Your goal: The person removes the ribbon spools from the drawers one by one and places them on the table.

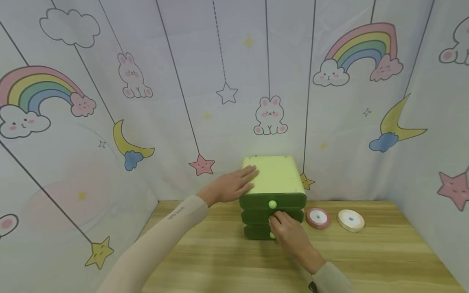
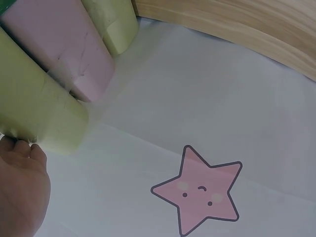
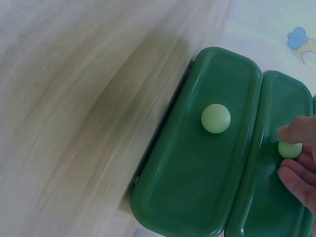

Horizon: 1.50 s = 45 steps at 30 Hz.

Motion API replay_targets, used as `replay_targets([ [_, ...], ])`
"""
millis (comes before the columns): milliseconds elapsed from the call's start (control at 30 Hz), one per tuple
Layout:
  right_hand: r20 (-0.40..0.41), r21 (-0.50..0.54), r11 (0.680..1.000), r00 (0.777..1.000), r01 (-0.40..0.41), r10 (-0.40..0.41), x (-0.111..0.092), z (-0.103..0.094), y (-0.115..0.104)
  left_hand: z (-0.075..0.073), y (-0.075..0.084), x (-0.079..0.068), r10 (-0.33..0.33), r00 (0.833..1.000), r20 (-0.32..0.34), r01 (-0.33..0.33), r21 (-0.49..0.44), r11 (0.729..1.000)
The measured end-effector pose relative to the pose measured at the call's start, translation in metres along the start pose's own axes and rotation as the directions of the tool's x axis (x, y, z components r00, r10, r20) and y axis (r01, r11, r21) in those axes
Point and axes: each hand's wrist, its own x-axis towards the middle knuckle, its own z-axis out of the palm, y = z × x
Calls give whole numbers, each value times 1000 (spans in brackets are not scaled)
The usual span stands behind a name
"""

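The drawer cabinet (image 1: pixel 275 175) is seen near five o'clock from the head view's centre. Its top is touched at nine o'clock by the left hand (image 1: pixel 231 186), fingers straight, nothing gripped. The middle knob (image 3: pixel 289 150) is pinched by the right hand (image 1: pixel 290 234), thumb against fingers. With weak bracing, the cabinet could be dragged by a pull; through a shallow pinch, the knob could be lost.

From where I stand, the desk (image 1: pixel 205 260) has a light-brown wood-grain top, streaked with paler bands. Toward its back edge stands a three-tier cabinet (image 1: pixel 278 175) with a pale yellow-green top, dark green drawer fronts and round light-green knobs (image 3: pixel 216 118). Just beside it on the right lies a round pink-rimmed roll with a white centre (image 1: pixel 318 218), then a round cream-rimmed roll with a white centre (image 1: pixel 351 220), both flat.
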Motion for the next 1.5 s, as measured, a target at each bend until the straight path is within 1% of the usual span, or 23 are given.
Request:
replay_targets([
  [200, -1, 11, 1000, 1000, 0, 0, 0, 0, 1, -1, 1, 0, 3, 1000, 1, -3, -9, 1000],
  [467, -32, 22, 999, 999, 44, -43, -2, 1, 3, -1, 3, -2, 11, 1000, -8, -11, -11, 1000],
  [600, -44, 18, 999, 998, 50, -49, -5, 1, 2, 1, 4, -4, 12, 1000, -2, -12, -28, 1000],
  [733, -50, 12, 999, 998, 47, -46, -6, 1, 0, 1, 5, -4, 14, 1000, -2, -14, -24, 1000],
  [967, -40, 20, 999, 999, 33, -32, -5, 2, 4, -2, 3, 0, 10, 1000, -20, -10, -4, 1000],
  [1167, -29, 35, 998, 998, 60, -60, -6, 2, 7, -2, 1, 0, 11, 1000, -17, -11, 6, 1000],
  [1267, -32, 29, 997, 997, 73, -72, -8, 1, 6, -2, 1, -1, 2, 1000, -4, -2, 4, 1000],
  [1400, -70, -4, 995, 993, 98, -98, -10, 0, 4, -1, 2, -1, -6, 1000, 7, 6, 3, 1000],
  [1500, -92, -42, 989, 985, 141, -144, -12, -1, 0, 0, 2, -1, -3, 1000, -2, 3, -7, 1000],
])
